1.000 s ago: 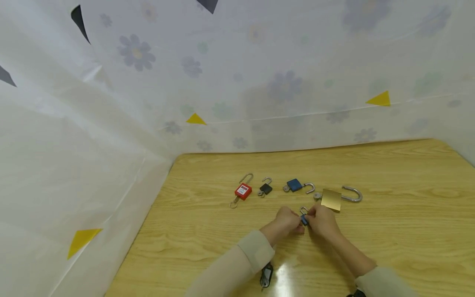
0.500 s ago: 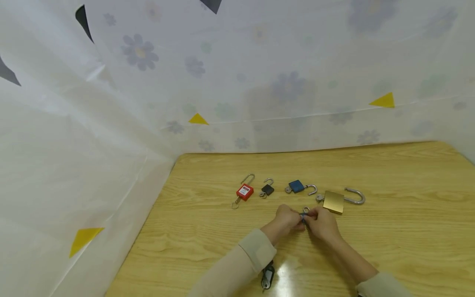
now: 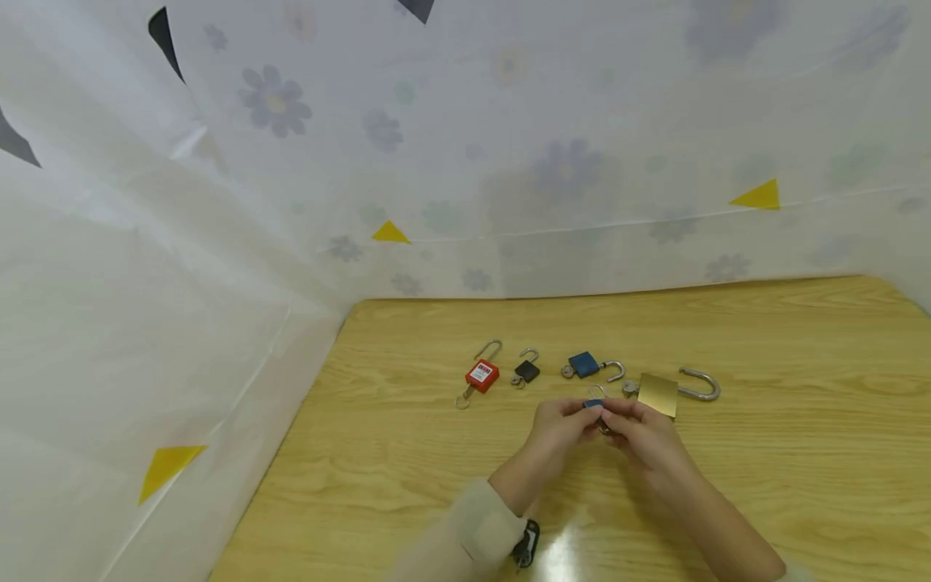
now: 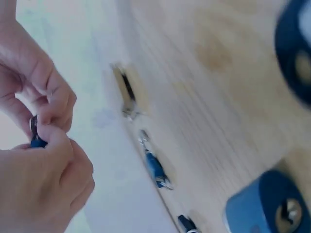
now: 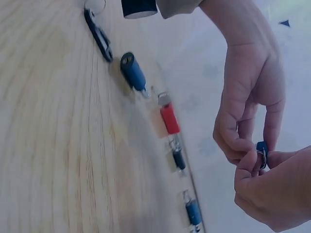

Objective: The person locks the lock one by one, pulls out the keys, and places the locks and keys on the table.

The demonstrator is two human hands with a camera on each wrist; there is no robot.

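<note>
Both hands meet over the table around one small blue padlock (image 3: 593, 403). My left hand (image 3: 553, 432) grips its body between thumb and fingers, with the thin shackle sticking up past the fingertips. At its lower end, my right hand (image 3: 650, 440) pinches the small key; a metal ring (image 5: 263, 159) shows there in the right wrist view. Fingers hide most of the lock. Just beyond the right hand lies a large brass padlock (image 3: 658, 394) with its shackle out. Behind the hands is a larger blue padlock (image 3: 583, 364), its shackle swung out and a key in it.
Farther left lie a red padlock (image 3: 482, 375) and a black padlock (image 3: 527, 371), both with raised shackles and keys. A black key tag (image 3: 527, 544) lies by the left sleeve. Another blue padlock (image 5: 133, 73) sits near the left arm, hidden in the head view. Floral sheeting (image 3: 436, 162) surrounds the table.
The hands have lifted the small blue padlock from low on the table and turned it, thumbs now uppermost. The left forearm has shifted slightly. The other padlocks stay put.
</note>
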